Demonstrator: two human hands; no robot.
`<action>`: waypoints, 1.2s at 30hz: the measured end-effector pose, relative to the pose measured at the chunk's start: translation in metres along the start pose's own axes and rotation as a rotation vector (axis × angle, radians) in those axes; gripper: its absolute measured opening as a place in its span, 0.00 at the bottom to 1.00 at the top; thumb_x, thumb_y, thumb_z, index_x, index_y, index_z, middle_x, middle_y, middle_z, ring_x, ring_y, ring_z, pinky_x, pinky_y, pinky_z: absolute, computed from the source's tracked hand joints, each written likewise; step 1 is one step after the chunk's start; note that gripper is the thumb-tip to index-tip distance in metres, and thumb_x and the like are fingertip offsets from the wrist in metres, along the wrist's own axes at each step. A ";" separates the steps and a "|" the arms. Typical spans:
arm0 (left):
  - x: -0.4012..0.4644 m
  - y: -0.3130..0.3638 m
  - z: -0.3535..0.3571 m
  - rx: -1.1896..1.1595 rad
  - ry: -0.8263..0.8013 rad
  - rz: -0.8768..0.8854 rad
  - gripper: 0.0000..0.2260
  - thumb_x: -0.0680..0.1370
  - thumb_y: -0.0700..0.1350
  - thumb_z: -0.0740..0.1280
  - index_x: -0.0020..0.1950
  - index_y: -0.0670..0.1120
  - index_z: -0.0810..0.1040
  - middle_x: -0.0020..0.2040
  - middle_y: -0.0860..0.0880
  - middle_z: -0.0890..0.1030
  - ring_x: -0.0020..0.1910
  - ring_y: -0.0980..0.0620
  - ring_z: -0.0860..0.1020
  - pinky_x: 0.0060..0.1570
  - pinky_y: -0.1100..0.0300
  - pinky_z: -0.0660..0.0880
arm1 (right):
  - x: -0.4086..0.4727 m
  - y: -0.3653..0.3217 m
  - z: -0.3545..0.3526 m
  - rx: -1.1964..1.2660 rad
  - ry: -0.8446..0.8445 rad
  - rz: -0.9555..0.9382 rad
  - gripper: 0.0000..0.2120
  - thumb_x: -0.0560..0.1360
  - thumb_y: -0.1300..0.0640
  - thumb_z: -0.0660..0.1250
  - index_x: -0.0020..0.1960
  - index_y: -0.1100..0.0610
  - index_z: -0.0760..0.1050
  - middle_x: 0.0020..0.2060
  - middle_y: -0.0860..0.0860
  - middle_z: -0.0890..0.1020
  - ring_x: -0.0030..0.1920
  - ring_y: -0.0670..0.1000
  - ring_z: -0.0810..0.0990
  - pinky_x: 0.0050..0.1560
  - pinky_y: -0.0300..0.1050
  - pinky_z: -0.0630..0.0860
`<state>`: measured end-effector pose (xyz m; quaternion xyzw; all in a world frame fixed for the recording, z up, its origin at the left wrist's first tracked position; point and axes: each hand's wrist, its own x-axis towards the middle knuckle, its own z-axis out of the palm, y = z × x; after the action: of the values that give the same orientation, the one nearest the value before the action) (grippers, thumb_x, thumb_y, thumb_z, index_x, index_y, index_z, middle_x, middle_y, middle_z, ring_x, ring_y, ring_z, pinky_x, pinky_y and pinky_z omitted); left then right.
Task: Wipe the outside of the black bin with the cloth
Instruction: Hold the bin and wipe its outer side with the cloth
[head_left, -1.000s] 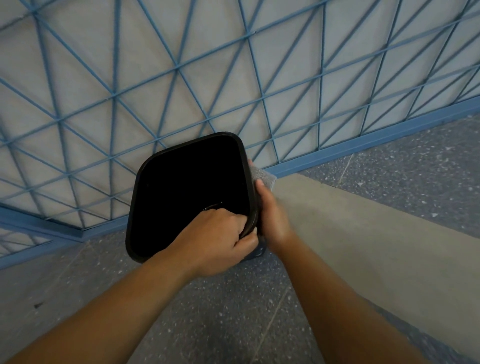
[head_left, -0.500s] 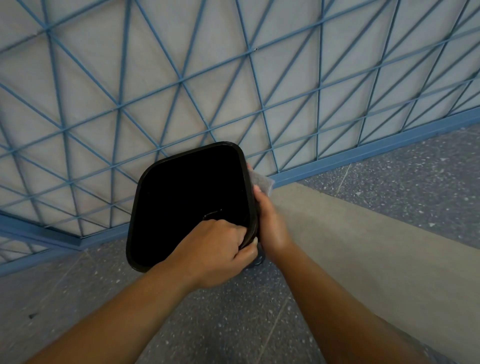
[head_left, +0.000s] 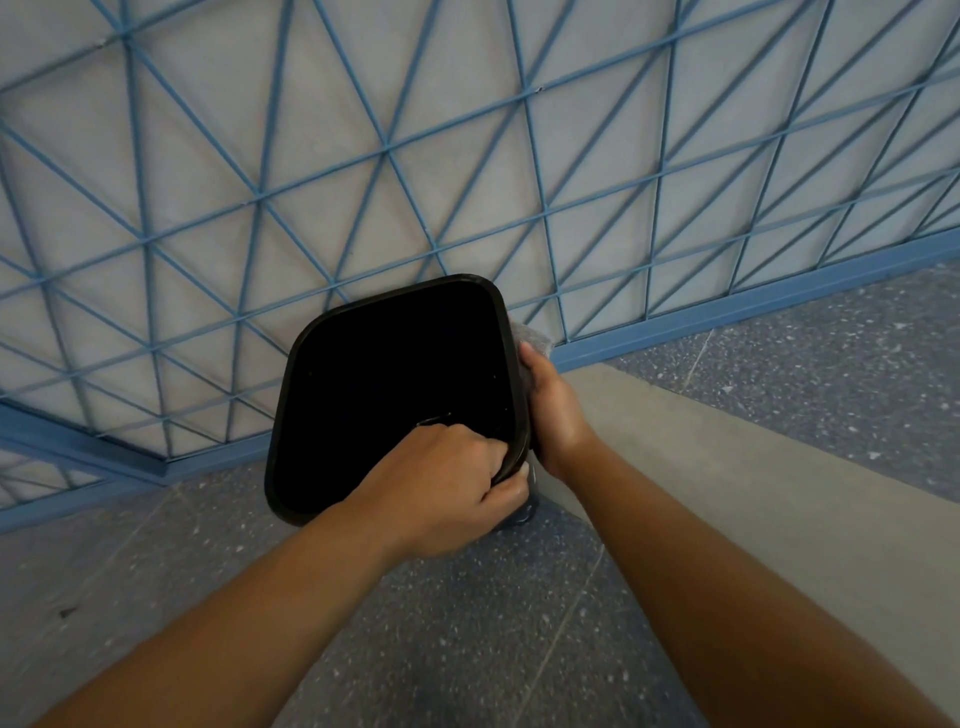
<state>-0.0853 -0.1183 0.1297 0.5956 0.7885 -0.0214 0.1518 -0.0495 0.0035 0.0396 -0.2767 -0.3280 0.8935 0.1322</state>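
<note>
Black bin (head_left: 384, 395), one cloth (head_left: 531, 335), two hands.

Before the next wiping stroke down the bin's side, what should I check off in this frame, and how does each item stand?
1. Bin steadied: ok. The left hand grips the near rim of the black bin, fingers curled inside.
2. Cloth in hand: ok. The right hand presses the grey cloth against the bin's right outer wall; only the cloth's top edge shows.
3. Cloth flat on the wall: cannot tell, the hand and rim hide it.
4. Room to stroke down: cannot tell, the wall below the rim is out of sight.
5. Space around: ok. The blue lattice fence stands behind the bin, away from both hands.
</note>
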 end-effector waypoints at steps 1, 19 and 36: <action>-0.001 0.000 0.000 -0.002 0.003 0.000 0.19 0.81 0.55 0.57 0.33 0.47 0.66 0.31 0.47 0.74 0.29 0.49 0.72 0.36 0.50 0.71 | -0.004 0.005 -0.001 0.016 -0.025 -0.028 0.25 0.86 0.49 0.50 0.75 0.61 0.70 0.71 0.62 0.76 0.72 0.58 0.74 0.78 0.53 0.64; 0.001 0.000 -0.001 -0.097 0.031 -0.016 0.21 0.82 0.55 0.57 0.33 0.47 0.71 0.29 0.49 0.75 0.28 0.51 0.73 0.34 0.51 0.72 | -0.010 0.018 -0.009 -0.148 -0.079 -0.161 0.20 0.85 0.47 0.55 0.74 0.49 0.72 0.64 0.49 0.82 0.63 0.45 0.80 0.64 0.38 0.76; -0.003 0.000 0.000 -0.113 -0.011 0.017 0.20 0.82 0.55 0.58 0.32 0.47 0.68 0.28 0.49 0.72 0.26 0.52 0.70 0.30 0.56 0.66 | -0.010 0.017 -0.009 -0.080 -0.025 -0.056 0.24 0.85 0.47 0.52 0.75 0.59 0.71 0.70 0.62 0.76 0.72 0.59 0.74 0.77 0.56 0.66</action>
<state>-0.0849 -0.1215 0.1310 0.5925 0.7826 0.0212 0.1896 -0.0371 -0.0092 0.0270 -0.2611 -0.3727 0.8791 0.1421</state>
